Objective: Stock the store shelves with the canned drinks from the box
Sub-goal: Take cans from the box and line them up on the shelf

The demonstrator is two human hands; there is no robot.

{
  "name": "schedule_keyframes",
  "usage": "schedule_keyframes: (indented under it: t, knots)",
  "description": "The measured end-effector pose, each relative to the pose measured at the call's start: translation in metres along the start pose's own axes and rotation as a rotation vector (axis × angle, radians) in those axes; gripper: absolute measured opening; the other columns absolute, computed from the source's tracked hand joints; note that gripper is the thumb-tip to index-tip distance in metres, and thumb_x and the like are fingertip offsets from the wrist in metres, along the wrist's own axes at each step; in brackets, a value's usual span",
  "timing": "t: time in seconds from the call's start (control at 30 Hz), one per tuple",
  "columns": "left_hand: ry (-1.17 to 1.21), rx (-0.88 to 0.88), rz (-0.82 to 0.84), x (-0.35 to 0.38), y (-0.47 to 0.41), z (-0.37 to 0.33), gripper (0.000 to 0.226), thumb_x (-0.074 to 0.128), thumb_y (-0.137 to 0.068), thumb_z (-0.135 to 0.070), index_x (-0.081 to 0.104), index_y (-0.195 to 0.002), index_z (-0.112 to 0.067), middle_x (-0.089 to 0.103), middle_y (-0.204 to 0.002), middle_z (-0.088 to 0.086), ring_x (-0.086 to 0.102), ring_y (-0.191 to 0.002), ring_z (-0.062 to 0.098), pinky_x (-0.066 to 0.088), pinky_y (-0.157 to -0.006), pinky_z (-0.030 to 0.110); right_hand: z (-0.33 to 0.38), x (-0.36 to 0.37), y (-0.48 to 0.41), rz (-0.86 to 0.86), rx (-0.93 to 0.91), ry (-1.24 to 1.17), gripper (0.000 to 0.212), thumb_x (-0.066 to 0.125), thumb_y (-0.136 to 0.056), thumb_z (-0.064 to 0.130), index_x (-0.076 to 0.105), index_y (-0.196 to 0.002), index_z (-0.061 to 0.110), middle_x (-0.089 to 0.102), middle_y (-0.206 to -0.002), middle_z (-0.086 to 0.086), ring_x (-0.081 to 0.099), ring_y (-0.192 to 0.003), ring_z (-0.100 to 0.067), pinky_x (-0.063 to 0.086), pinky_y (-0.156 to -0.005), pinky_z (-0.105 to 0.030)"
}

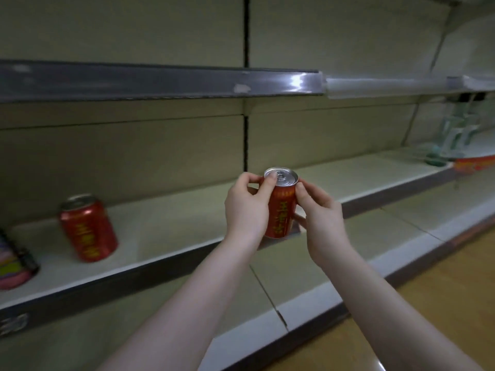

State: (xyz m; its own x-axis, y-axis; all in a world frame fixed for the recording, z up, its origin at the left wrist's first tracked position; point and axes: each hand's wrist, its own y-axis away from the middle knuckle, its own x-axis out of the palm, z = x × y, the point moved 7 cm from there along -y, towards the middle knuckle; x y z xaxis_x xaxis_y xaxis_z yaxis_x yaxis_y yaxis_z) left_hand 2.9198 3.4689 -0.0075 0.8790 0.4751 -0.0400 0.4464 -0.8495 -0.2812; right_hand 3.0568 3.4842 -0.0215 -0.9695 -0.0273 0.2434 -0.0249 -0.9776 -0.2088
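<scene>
On the shelf [166, 231] we've got one red can [88, 228] standing toward its left end. Then our left hand [246, 210] and right hand [324, 215], fingers wrapped round a second can [282, 212] — upright, at the shelf's front edge.

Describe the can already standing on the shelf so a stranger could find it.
Find the middle shelf of the cream shelving. Near its left end a red can with yellow lettering stands, just right of some colourful packets. Unlike the matching can held by the left hand and right hand, nobody touches it.
</scene>
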Motion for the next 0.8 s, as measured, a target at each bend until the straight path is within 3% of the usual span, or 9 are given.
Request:
schedule_keyframes:
  t: [0.13, 0.27, 0.43, 0.6, 0.8]
  knots:
    - [-0.051, -0.012, -0.121, -0.066, -0.015, 0.001, 0.024, 0.063, -0.085, -0.040, 0.058, -0.083, -0.017, 0.056, -0.073, -0.007, 0.055, -0.074, 0.016, 0.046, -0.072, 0.030, -0.012, 0.068, 0.005, 0.111, 0.046, -0.038, 0.021, 0.052, -0.095, 0.020, 0.061, -0.113, 0.015, 0.066, -0.089, 0.008, 0.063, -0.065, 0.011, 0.051, -0.072, -0.022]
    - [-0.080, -0.059, -0.200, -0.125, -0.026, 0.006, 0.026, 0.062, -0.086, -0.041, 0.058, -0.094, -0.017, 0.061, -0.091, 0.000, 0.060, -0.094, 0.023, 0.050, -0.090, 0.039, -0.026, 0.131, 0.012, 0.233, 0.110, -0.057, 0.030, 0.051, -0.095, 0.022, 0.057, -0.122, 0.013, 0.064, -0.095, 0.007, 0.059, -0.080, 0.004, 0.048, -0.072, -0.019]
    - [-0.218, -0.108, -0.268, -0.182, -0.033, 0.011, 0.031, 0.054, -0.090, -0.044, 0.057, -0.104, -0.016, 0.060, -0.096, 0.002, 0.060, -0.095, 0.024, 0.045, -0.082, 0.029, -0.049, 0.189, 0.022, 0.401, 0.161, -0.070, 0.039, 0.057, -0.091, 0.020, 0.051, -0.129, 0.015, 0.063, -0.103, 0.005, 0.059, -0.088, 0.000, 0.050, -0.075, -0.021]
    - [-0.262, -0.142, -0.283, -0.204, -0.035, 0.025, 0.041, 0.047, -0.094, -0.043, 0.058, -0.119, -0.011, 0.063, -0.116, 0.010, 0.058, -0.102, 0.023, 0.044, -0.090, 0.030, -0.072, 0.213, 0.020, 0.367, 0.166, -0.058, 0.040, 0.060, -0.088, 0.010, 0.052, -0.128, 0.011, 0.062, -0.118, -0.012, 0.062, -0.092, -0.014, 0.051, -0.075, -0.026]
    - [-0.363, -0.054, -0.278, -0.211, -0.038, 0.020, 0.038, 0.047, -0.097, -0.026, 0.052, -0.130, -0.009, 0.057, -0.132, 0.010, 0.051, -0.123, 0.025, 0.036, -0.098, 0.026, -0.089, 0.227, 0.015, 0.330, 0.174, -0.041, 0.037, 0.059, -0.089, 0.006, 0.054, -0.125, 0.006, 0.061, -0.111, -0.010, 0.060, -0.085, -0.013, 0.048, -0.068, -0.023]
